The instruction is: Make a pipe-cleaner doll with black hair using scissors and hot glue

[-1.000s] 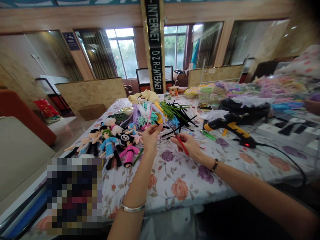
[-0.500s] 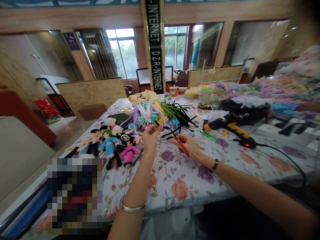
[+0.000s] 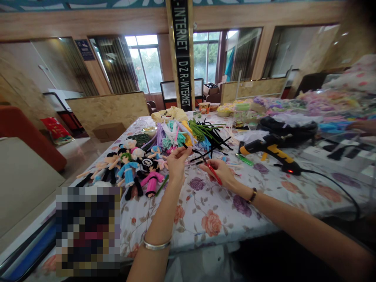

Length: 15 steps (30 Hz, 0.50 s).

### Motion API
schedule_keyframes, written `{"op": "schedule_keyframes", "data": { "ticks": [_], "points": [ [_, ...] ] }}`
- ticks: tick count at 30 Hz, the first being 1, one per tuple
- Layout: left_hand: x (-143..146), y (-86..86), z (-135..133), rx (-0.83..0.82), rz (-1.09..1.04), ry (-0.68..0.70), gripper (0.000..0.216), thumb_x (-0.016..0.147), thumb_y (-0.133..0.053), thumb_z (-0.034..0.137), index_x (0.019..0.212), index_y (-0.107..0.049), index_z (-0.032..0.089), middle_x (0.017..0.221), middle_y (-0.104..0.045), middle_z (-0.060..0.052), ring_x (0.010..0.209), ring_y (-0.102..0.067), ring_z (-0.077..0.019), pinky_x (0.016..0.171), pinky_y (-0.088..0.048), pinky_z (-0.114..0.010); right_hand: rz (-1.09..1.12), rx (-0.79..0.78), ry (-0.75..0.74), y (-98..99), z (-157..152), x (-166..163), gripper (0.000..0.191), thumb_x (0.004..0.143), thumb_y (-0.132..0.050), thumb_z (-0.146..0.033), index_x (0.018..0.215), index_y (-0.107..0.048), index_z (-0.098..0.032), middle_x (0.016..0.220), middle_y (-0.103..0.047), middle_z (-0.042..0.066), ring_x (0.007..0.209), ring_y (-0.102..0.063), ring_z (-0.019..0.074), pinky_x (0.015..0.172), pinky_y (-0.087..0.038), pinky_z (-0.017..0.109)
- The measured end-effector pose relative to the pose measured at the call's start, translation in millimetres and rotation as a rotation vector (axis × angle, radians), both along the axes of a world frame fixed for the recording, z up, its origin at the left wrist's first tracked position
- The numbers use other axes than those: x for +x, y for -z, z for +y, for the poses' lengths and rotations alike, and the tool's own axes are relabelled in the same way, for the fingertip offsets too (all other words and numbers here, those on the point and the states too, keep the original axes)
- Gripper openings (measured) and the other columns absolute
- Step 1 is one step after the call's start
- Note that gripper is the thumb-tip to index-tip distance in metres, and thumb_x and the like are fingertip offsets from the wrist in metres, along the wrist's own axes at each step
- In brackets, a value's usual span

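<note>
Above the flowered tablecloth point(image 3: 190, 219), my left hand point(image 3: 178, 162) pinches a thin black pipe cleaner point(image 3: 185, 146) between thumb and fingertips. My right hand point(image 3: 223, 173) is closed around red-handled scissors point(image 3: 214, 172), whose blades point up and left towards the pipe cleaner. Whether the blades touch it, I cannot tell. Left of my left hand lie several small fuzzy dolls, among them one in blue point(image 3: 128, 174) and one in pink point(image 3: 152, 179). Just beyond both hands is a pile of coloured pipe cleaners point(image 3: 173, 135), with black ones point(image 3: 219, 137) on its right side.
To the right rests a black and yellow glue gun point(image 3: 273, 150), its red light lit and its cable trailing off. Near its nozzle lies a green tool point(image 3: 244, 159). A lidded jar point(image 3: 241, 115) and a black bag point(image 3: 286, 129) stand farther back. A person's hand point(image 3: 362, 126) shows at right.
Hardly anything differs. Both hands keep their place and their hold on the pipe cleaner and scissors; the view shifts very slightly.
</note>
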<state>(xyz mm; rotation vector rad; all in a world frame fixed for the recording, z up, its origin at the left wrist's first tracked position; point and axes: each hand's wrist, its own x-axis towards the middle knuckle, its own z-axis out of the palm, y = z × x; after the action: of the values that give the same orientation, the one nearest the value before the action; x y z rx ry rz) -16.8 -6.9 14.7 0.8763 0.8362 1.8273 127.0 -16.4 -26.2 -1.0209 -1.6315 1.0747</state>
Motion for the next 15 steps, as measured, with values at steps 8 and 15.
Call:
{"op": "schedule_keyframes", "data": {
  "ticks": [8, 15],
  "points": [
    [0.6, 0.1, 0.0, 0.0, 0.007, -0.001, 0.036, 0.039, -0.084, 0.028, 0.066, -0.065, 0.014, 0.057, -0.066, 0.001, 0.056, -0.062, -0.0112, 0.066, -0.046, -0.024, 0.008, 0.012, -0.02, -0.2, -0.9, -0.9, 0.042, 0.068, -0.062, -0.058, 0.06, -0.049, -0.019, 0.042, -0.049, -0.005, 0.035, -0.039, 0.0075, 0.036, -0.027, 0.02],
    [0.1, -0.4, 0.2, 0.001, 0.001, -0.017, 0.037, 0.037, -0.084, 0.029, 0.064, -0.064, 0.014, 0.056, -0.066, 0.002, 0.055, -0.062, -0.0105, 0.062, -0.045, -0.022, 0.069, 0.026, 0.025, -2.5, -1.0, -1.0, 0.043, 0.07, -0.061, -0.059, 0.061, -0.045, -0.02, 0.045, -0.048, -0.005, 0.039, -0.043, 0.0088, 0.039, -0.031, 0.021]
  ]
}}
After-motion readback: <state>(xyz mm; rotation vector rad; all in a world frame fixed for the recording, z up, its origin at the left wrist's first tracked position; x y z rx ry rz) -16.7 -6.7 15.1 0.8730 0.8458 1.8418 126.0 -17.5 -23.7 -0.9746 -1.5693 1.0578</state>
